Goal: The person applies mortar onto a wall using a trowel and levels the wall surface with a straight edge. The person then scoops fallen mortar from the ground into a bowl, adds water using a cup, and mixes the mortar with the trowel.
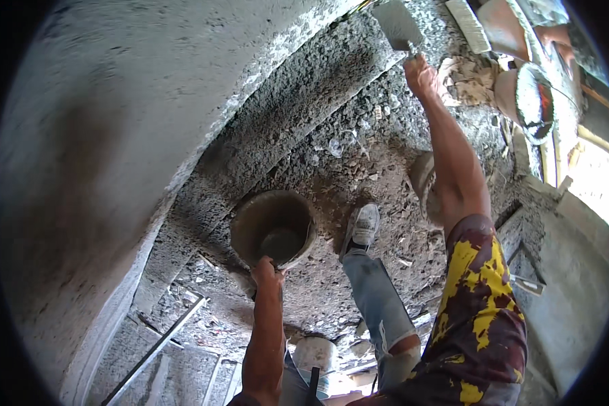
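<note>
A grey, rough-faced wall (162, 74) fills the left side of the view, with a dark, blurred shadow across its lower part. Next in size is the ground (331, 291), brown and grey, strewn with rubble and small pale fragments. A long, coarse grey ledge (298, 111) runs along the foot of the wall, slanting up toward the top of the picture.

The person's right sleeve (477, 304), dark maroon with yellow patches, comes in from the lower edge, beside a leg in torn blue jeans (379, 294). Left of that leg is the bucket (248, 223), round and dull brown, its mouth facing up and some greyish matter at its bottom; it is near the ledge. At upper right a container (509, 95) lies tipped, its pale-crusted rim turned sideways. A thin straight bar (157, 350) slants across the lower left.

Smaller is the trowel (398, 27), with a flat, pale, roughly rectangular blade, out at the top near the ledge's far end, well apart from the bucket; whether the blade touches anything cannot be told. A whitish, scuffed shoe (365, 225) stands just right of the bucket.

The right hand (423, 78) is closed around the trowel's handle. The left hand (266, 272) is curled over the bucket's near rim, gripping it.
</note>
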`<state>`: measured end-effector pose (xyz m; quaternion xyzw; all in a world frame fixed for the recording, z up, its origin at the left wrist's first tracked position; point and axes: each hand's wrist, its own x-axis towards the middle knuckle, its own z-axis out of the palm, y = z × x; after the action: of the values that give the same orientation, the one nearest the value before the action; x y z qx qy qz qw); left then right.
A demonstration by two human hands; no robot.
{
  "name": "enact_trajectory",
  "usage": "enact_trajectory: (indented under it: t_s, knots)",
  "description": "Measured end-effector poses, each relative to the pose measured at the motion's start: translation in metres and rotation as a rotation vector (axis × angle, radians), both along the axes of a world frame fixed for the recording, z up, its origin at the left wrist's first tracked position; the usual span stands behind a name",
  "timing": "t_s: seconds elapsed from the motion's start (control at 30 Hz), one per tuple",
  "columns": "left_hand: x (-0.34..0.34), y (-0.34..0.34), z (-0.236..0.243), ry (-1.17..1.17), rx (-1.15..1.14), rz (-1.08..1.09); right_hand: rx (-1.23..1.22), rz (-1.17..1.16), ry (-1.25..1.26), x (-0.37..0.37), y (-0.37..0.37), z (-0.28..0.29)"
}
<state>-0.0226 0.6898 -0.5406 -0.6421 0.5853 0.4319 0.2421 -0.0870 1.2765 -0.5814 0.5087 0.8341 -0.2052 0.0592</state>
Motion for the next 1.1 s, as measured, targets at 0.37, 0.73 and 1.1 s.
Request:
enact_trajectory:
  t_s: [0.37,0.73,1.1]
  knots:
    - [0.002,-0.034,-0.034,0.084,0.037,-0.263,0.137,1.046,-0.718,-0.053,-0.108,-0.017]
    - [0.010,-0.074,-0.097,0.223,0.141,-0.959,0.762,1.115,0.250,0.034,-0.307,0.001]
    - [0.014,-0.094,-0.015,0.369,-0.101,-1.245,0.004,0.407,-0.432,0.016,-0.160,-0.058]
